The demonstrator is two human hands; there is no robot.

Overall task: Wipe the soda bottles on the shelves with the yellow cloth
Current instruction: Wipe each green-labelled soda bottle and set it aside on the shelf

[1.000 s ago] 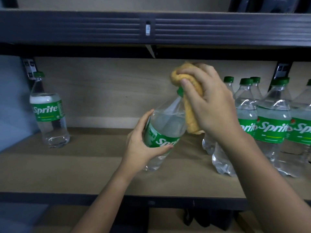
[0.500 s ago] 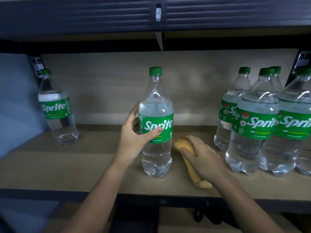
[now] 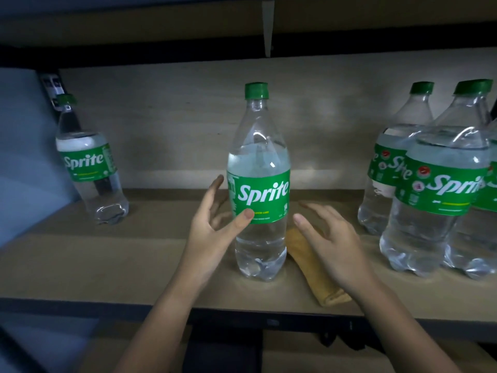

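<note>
Your left hand (image 3: 212, 227) fingers spread, thumb tip against centre Sprite bottle (image 3: 258, 184) label; your right hand (image 3: 330, 238) fingers released above yellow cloth (image 3: 309, 267) lying on shelf (image 3: 107, 265)

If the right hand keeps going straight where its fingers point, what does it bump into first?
Probably the middle Sprite bottle. The right hand is open above the yellow cloth, fingers aimed up and left toward the bottle's lower label. Depth is hard to judge, so it might slip just behind it.
</note>
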